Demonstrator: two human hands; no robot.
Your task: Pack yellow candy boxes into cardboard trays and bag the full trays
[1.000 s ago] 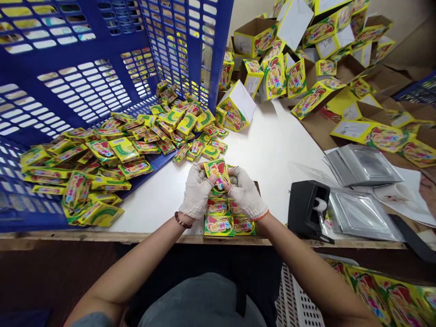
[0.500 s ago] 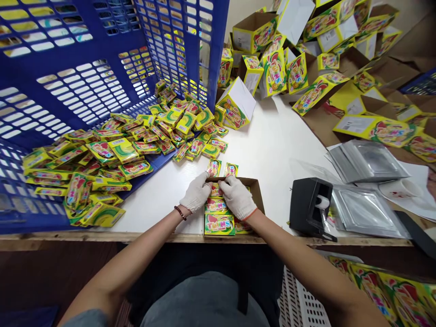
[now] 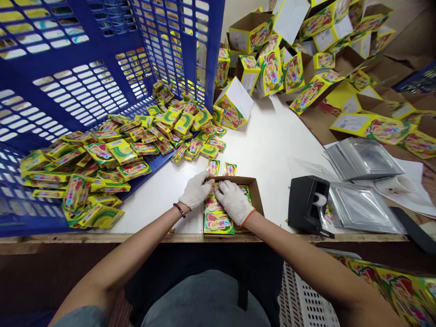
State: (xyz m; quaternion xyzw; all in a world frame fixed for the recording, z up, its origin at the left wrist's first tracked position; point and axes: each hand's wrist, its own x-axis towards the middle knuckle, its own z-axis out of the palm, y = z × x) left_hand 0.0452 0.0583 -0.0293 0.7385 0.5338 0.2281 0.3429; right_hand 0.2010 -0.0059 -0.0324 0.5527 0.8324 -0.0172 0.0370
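An open cardboard box (image 3: 257, 197) lies at the table's front edge, with several small yellow-green packs (image 3: 219, 222) inside it. My left hand (image 3: 195, 191), in a white glove, is at the box's back left corner, its fingers closed on something I cannot make out. My right hand (image 3: 234, 200), also gloved, reaches over the packs in the box with its fingers curled down; what they touch is hidden beneath them. Just behind the box, two small packs lie side by side, a left one (image 3: 213, 167) and a right one (image 3: 229, 169).
On the left, a blue crate (image 3: 30, 81) lies on its side with a heap of small packs (image 3: 122, 152) spilling out. A black tape dispenser (image 3: 299, 206) and clear plastic trays (image 3: 364, 211) stand on the right. Empty yellow boxes (image 3: 272, 70) are piled at the back right.
My right hand has shifted slightly left and down over the packs, showing more of the box's right part. My left hand stays at the back left corner. The whole view has shifted slightly.
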